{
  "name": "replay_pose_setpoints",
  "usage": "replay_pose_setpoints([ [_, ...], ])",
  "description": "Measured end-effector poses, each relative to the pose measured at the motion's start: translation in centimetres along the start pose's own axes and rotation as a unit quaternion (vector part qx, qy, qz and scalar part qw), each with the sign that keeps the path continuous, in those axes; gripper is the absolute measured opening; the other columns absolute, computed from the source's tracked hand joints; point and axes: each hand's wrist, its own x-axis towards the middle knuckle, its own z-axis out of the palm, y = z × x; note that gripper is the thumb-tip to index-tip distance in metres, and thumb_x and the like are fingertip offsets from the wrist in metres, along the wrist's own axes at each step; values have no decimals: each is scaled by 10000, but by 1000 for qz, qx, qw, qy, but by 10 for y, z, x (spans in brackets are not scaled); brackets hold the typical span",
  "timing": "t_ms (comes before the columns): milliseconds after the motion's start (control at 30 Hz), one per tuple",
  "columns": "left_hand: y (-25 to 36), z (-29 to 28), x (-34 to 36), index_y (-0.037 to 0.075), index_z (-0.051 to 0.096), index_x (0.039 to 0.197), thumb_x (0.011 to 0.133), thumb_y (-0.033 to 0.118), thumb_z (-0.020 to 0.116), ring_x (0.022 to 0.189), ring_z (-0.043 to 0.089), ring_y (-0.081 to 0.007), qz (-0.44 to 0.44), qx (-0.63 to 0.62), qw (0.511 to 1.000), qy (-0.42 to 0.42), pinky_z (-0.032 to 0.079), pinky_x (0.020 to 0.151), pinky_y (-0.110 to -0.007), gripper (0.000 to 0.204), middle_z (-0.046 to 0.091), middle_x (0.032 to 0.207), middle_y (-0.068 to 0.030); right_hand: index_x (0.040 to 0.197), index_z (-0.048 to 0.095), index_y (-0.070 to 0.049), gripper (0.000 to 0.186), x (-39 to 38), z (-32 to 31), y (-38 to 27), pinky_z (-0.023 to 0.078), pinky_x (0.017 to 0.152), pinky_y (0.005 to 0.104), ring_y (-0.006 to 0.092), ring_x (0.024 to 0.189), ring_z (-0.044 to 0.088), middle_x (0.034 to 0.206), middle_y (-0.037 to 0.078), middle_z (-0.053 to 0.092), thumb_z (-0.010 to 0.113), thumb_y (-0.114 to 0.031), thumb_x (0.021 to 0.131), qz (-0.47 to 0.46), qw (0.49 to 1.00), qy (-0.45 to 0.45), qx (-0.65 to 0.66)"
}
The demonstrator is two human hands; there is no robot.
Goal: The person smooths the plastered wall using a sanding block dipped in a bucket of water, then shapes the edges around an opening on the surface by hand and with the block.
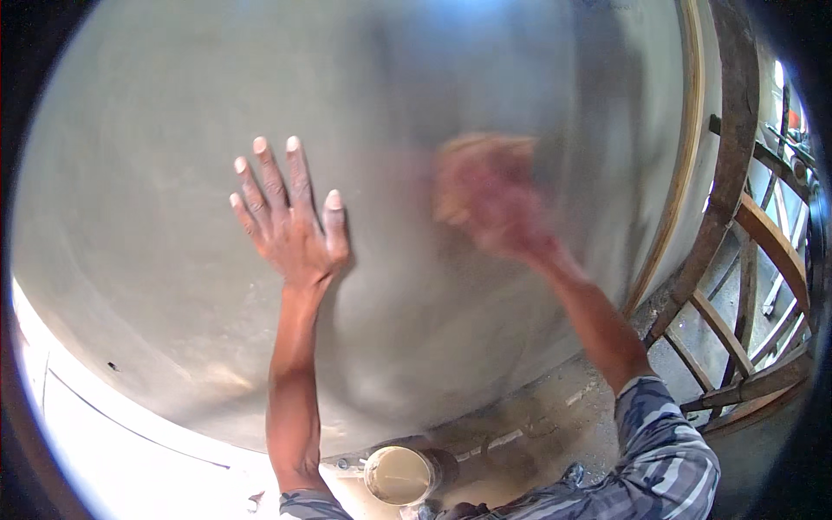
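Observation:
A broad, smooth grey wall-like surface (173, 208) fills most of the view, with a soft sheen near the top. My left hand (299, 225) lies flat against it, fingers spread and holding nothing. To the right, my right hand (498, 195) is smeared by motion. It presses a tan, pad-like thing (452, 208) to the same surface; its edges show above and left of the fingers. Blur hides what kind of pad it is.
Near my body, a round bucket (399, 475) holds cloudy, pale liquid. A light wooden strip (680, 173) edges the surface on the right. Beyond it stand a dark upright post (732, 130) and a framework of beams (724, 329). Bright light covers the lower left.

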Motion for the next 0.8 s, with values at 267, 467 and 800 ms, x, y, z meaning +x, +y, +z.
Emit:
replay_pose_setpoints([
  [267, -32, -19, 8, 73, 305, 1545, 963, 549, 339, 1506, 129, -381, 11, -106, 994, 38, 61, 1188, -567, 752, 180, 1636, -149, 1367, 565, -137, 420, 152, 84, -99, 217, 1186, 518, 328, 1429, 350, 1476, 79, 483, 527, -263, 968, -110, 940, 79, -312],
  [467, -108, -154, -109, 8, 398, 1484, 924, 482, 479, 1433, 298, -450, 31, -115, 993, -28, 224, 1149, -574, 738, 336, 1539, -269, 1459, 465, -158, 547, -8, 46, -22, 225, 1165, 550, 351, 1471, 256, 1565, 48, 367, 550, -324, 944, -70, 933, -2, -353],
  [800, -125, -239, -230, 15, 465, 1428, 868, 484, 621, 1305, 463, -442, -65, -175, 926, -328, 426, 1044, -496, 747, 452, 1455, -232, 1401, 521, -114, 526, 139, 177, -150, 268, 1169, 534, 293, 1424, 366, 1515, 61, 428, 553, -320, 918, -235, 943, -65, -228],
])
